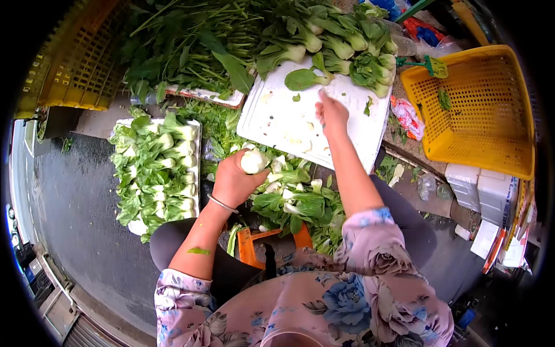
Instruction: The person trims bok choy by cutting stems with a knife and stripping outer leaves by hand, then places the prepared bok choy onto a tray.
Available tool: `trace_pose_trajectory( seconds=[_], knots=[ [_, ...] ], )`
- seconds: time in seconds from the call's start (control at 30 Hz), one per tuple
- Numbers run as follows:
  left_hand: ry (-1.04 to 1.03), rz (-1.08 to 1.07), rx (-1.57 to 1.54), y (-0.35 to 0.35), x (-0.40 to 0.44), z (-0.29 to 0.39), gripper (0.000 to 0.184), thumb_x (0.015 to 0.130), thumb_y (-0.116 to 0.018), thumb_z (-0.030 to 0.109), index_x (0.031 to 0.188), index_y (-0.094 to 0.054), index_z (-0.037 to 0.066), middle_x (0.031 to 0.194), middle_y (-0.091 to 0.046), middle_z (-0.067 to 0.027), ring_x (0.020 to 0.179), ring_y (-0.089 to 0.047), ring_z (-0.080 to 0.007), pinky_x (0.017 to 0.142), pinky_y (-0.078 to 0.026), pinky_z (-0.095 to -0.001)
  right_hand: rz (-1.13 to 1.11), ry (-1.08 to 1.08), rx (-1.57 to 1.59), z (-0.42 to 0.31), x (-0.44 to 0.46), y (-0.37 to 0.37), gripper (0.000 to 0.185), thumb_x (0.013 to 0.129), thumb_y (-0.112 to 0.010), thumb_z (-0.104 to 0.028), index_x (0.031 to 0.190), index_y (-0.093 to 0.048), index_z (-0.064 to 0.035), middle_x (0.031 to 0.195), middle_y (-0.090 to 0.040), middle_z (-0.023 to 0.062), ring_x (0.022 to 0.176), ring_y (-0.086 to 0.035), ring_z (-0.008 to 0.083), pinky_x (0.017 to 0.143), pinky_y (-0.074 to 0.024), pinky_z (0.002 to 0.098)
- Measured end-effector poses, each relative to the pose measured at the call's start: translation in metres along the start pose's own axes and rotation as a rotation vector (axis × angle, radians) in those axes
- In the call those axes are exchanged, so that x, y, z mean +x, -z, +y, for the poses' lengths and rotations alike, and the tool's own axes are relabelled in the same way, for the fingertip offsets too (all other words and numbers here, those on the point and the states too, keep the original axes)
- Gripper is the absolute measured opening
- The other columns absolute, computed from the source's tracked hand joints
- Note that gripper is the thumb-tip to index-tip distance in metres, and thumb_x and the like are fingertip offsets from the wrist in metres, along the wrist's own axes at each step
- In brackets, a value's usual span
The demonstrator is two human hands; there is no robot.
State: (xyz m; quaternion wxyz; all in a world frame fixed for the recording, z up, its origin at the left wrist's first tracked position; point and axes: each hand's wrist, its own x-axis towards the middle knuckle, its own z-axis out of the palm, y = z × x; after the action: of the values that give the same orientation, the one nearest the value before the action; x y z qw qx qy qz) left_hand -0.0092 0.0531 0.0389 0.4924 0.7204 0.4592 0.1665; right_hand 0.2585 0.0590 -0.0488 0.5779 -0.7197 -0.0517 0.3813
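Nearest the camera, a floral shirt [289,306] is seen. In the yellow basket [474,124], a leaf scrap [444,99] is held; by the white tray [198,162], rows of bok choy [162,162] are carried. Loose heads [341,46] are heaped along the white board's [355,107] far edge and far right corner. A pale bulb [253,162] is gripped by the left hand [236,178] just off the near left corner — fingers curled round it. The right hand [333,114] is raised over the board, fingers bent, thumb extended — any pinched object cannot be made out.
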Motion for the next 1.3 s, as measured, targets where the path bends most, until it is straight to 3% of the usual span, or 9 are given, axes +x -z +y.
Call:
trace_pose_trajectory(
  seconds=[0.27, 0.43, 0.6, 0.77, 0.9, 0.93, 1.0, 1.13, 1.3],
  knots=[
    [0.06, 0.085, -0.034, 0.0, 0.017, 0.0, 0.024, 0.065, -0.074, 0.017, 0.076, -0.06, 0.002, 0.067, -0.062, -0.007, 0.058, -0.057, -0.013, 0.058, -0.047, -0.0281, 0.331, -0.129, -0.072, -0.005, 0.091, -0.025, 0.025, 0.068, -0.073, -0.016, 0.074, -0.06, 0.005, 0.059, -0.058, 0.008, 0.046, -0.053, 0.014, 0.041, -0.0407, 0.0254],
    [0.061, 0.175, -0.053, -0.002, 0.022, 0.002, 0.024, 0.066, -0.072, 0.016, 0.083, -0.062, 0.003, 0.071, -0.064, -0.0065, 0.061, -0.059, -0.0122, 0.06, -0.048, -0.0267, -0.229, 0.2, -0.043, -0.003, -0.002, -0.016, 0.034, 0.069, -0.071, -0.006, 0.098, -0.055, -0.0018, 0.073, -0.054, -0.0013, 0.061, -0.048, 0.0072, 0.056, -0.0389, 0.0198],
    [-0.281, 0.256, 0.016, 0.0, 0.022, 0.011, 0.041, 0.057, -0.069, 0.008, 0.098, -0.065, 0.009, 0.115, -0.054, -0.0162, 0.107, -0.049, -0.0322, 0.092, -0.039, -0.0384, -0.573, 0.325, -0.161, -0.009, -0.112, -0.015, 0.036, 0.069, -0.07, -0.002, 0.101, -0.054, -0.0019, 0.087, -0.06, 0.0009, 0.078, -0.053, 0.0077, 0.071, -0.0447, 0.0218],
    [0.051, 0.06, -0.365, -0.007, 0.016, 0.005, 0.025, 0.065, -0.072, 0.011, 0.087, -0.063, 0.002, 0.074, -0.065, -0.0066, 0.065, -0.061, -0.0096, 0.062, -0.05, -0.024, -0.669, 0.291, -0.047, -0.007, -0.137, -0.008, 0.034, 0.069, -0.07, 0.0, 0.1, -0.056, -0.0013, 0.088, -0.061, 0.0029, 0.079, -0.056, 0.0078, 0.07, -0.046, 0.0217],
    [0.156, -0.253, -0.123, 0.004, 0.012, 0.002, 0.028, 0.062, -0.074, 0.014, 0.083, -0.063, 0.0, 0.07, -0.064, -0.004, 0.063, -0.057, -0.0076, 0.059, -0.048, -0.0234, -0.96, -0.073, -0.206, -0.024, -0.117, 0.008, 0.033, 0.071, -0.069, -0.002, 0.102, -0.057, 0.0014, 0.083, -0.063, 0.007, 0.07, -0.059, 0.0107, 0.064, -0.0488, 0.0231],
    [0.159, -0.255, 0.045, 0.009, 0.007, 0.014, 0.031, 0.062, -0.074, 0.021, 0.082, -0.063, 0.0, 0.07, -0.064, -0.0108, 0.061, -0.062, -0.0183, 0.06, -0.049, -0.0297, -1.037, -0.206, -0.304, -0.033, -0.105, 0.009, 0.032, 0.073, -0.068, -0.003, 0.103, -0.057, 0.002, 0.082, -0.064, 0.0078, 0.066, -0.059, 0.0111, 0.065, -0.0492, 0.0248],
    [0.052, -0.256, 0.403, 0.003, 0.007, 0.002, 0.032, 0.062, -0.072, 0.024, 0.081, -0.062, 0.001, 0.073, -0.063, -0.0172, 0.065, -0.062, -0.0303, 0.062, -0.05, -0.0357, -0.685, -0.111, -0.498, -0.034, -0.074, -0.003, 0.031, 0.081, -0.062, -0.015, 0.107, -0.056, 0.0002, 0.088, -0.065, 0.0099, 0.058, -0.058, 0.0101, 0.044, -0.0389, 0.0169],
    [0.057, -0.167, 0.344, 0.008, 0.01, -0.001, 0.029, 0.063, -0.069, 0.023, 0.08, -0.061, 0.002, 0.075, -0.061, -0.0192, 0.07, -0.06, -0.0345, 0.064, -0.049, -0.0384, -0.218, -0.09, 0.199, -0.021, 0.031, -0.046, 0.02, 0.083, -0.056, -0.017, 0.096, -0.052, -0.0013, 0.092, -0.06, 0.0186, 0.069, -0.061, 0.0175, 0.035, -0.031, 0.0186],
    [0.049, -0.082, 0.248, 0.012, 0.015, -0.001, 0.028, 0.062, -0.069, 0.02, 0.083, -0.061, 0.004, 0.077, -0.062, -0.018, 0.071, -0.061, -0.0329, 0.065, -0.049, -0.037, -0.223, -0.315, 0.519, -0.022, 0.109, -0.103, 0.027, 0.082, -0.059, -0.021, 0.101, -0.049, -0.0038, 0.09, -0.058, 0.0248, 0.066, -0.061, 0.0191, 0.033, -0.0269, 0.0206]
  ],
)
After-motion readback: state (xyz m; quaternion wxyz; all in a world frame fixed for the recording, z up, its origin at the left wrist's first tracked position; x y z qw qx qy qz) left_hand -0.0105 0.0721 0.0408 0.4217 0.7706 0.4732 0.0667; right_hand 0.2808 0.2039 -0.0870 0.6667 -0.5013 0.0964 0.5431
